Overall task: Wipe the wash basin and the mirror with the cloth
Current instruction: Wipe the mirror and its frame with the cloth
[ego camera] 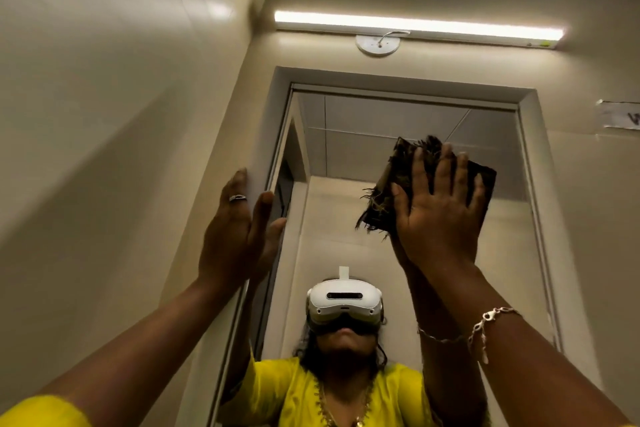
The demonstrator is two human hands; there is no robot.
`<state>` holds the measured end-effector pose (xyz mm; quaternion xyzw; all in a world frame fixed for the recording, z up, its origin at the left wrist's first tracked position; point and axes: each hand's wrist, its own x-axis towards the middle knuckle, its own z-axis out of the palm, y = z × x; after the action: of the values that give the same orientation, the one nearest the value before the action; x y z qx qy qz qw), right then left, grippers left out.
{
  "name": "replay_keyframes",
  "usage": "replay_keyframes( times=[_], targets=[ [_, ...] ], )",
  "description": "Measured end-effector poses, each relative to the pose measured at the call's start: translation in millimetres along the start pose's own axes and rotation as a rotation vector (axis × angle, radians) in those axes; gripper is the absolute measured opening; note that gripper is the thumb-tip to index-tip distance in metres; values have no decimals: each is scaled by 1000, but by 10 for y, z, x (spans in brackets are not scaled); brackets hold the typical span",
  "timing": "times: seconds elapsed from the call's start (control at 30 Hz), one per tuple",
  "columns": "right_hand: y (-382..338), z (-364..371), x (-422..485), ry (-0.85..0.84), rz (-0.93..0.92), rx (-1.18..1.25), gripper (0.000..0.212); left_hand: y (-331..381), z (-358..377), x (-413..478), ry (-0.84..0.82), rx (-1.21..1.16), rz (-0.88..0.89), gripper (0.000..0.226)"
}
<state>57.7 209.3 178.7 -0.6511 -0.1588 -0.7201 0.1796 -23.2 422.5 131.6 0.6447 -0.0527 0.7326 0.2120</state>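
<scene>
two hands raised at the mirror, cloth under the right palm

both hands are up at head height in front of a wall-mounted mirror (408, 156), which sits recessed inside a pale raised frame (398, 78). the camera looks steeply upward.

right hand (440, 215): fingers spread and extended, palm flat against a dark folded cloth (398, 184). the cloth is pressed between palm and mirror glass, in the upper right part of the mirror. its frayed edge with loose threads shows to the left of and below the thumb. the hand presses rather than pinches; no finger curls round the cloth. a silver chain bracelet (485, 321) hangs on the right wrist.

left hand (235, 236): open, fingers straight and close together, seen edge-on. it rests against the left upright of the frame, fingertips on the frame face and thumb near the mirror's edge. it holds nothing. a ring (237, 198) sits on one finger.

reflection: the mirror shows the person in a yellow garment (287, 392) wearing a white headset (344, 302), with the reflected right forearm meeting the cloth from behind.

surroundings: a lit tube light (415, 26) runs across the wall above the mirror, with a round white ceiling-rose fitting (377, 44) just below it. a paper label (621, 114) is stuck on the wall at the right edge; its text is unreadable. the wash basin is out of view.
</scene>
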Motion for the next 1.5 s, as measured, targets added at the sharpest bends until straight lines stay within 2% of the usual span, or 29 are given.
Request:
replay_keyframes(
  times=[0.07, 0.17, 0.2, 0.3, 0.37, 0.6, 0.8, 0.97, 1.13, 1.3, 1.5],
  targets=[
    [-205, 18, -12, -10, -20, 8, 64, -35, -7, 10, -8, -43, -75, 99],
    [-558, 47, -30, -27, -68, 28, 63, -55, -57, 8, -19, -116, -105, 102],
    [-680, 56, -34, -35, -81, 30, 63, -45, -63, -3, -10, -132, -110, 94],
    [-1001, 71, -29, -79, -126, 45, 60, -30, -43, -33, 6, -139, -169, 49],
    [-1172, 106, -4, -135, -170, 79, 59, -43, -38, -33, 2, -139, -184, 35],
    [-1395, 134, 38, -165, -236, 127, 59, -61, -29, -32, -12, -131, -167, 33],
    [-1237, 165, 41, -118, -298, 145, 60, -73, -28, -35, 0, -71, -116, 46],
    [-802, 102, 25, -66, -282, 123, 61, -73, -41, -31, 22, -40, -95, 71],
    [-231, 23, -9, -68, -252, 105, 59, -103, -55, -50, 15, -6, -60, 109],
    [251, -68, -54, -75, -204, 74, 59, -1, -37, -127, 37, 141, 8, 115],
    [755, -162, -64, -83, -159, 17, 60, -28, -29, -152, -62, 207, 33, 111]
  ],
)
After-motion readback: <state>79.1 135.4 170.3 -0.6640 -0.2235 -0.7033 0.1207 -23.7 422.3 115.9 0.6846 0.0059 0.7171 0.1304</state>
